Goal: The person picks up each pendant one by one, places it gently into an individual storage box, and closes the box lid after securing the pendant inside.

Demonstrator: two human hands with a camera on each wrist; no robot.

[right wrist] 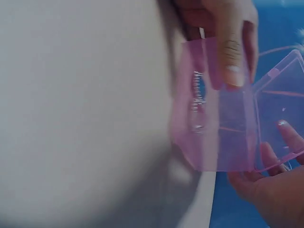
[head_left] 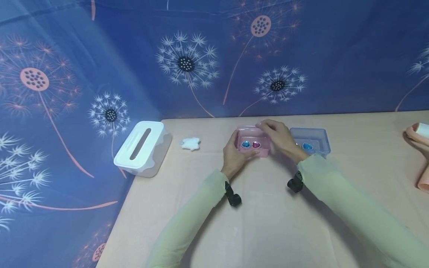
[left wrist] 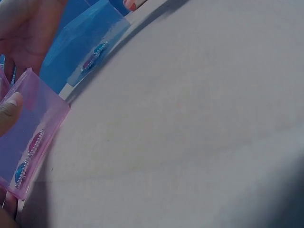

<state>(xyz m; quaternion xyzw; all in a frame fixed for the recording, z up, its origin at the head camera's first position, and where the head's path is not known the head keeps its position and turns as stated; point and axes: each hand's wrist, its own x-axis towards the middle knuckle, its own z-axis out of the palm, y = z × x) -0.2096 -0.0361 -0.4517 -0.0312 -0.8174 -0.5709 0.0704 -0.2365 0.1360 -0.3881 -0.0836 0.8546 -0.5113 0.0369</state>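
A clear pink box [head_left: 264,153] stands near the back edge of the table. Inside it sit a blue gem [head_left: 246,144] and a pink gem [head_left: 256,144], both with silvery beaded rims. My left hand [head_left: 232,158] grips the box from its left side, thumb across the front wall. At the back right corner, my right hand [head_left: 279,137] holds the raised pink lid [right wrist: 280,85] by its edge, fingers on both sides of it. Beside that forearm stands a clear blue box [head_left: 318,139] with a blue gem [head_left: 307,146] and a pink one [left wrist: 88,64], partly hidden.
A white tissue box [head_left: 155,152] stands at the table's left edge. Right of it lies a small white fluffy-looking object [head_left: 190,144]. Peach-coloured rolled material [head_left: 425,176] is at the far right. A blue dandelion-print cloth [head_left: 134,56] hangs behind and to the left.
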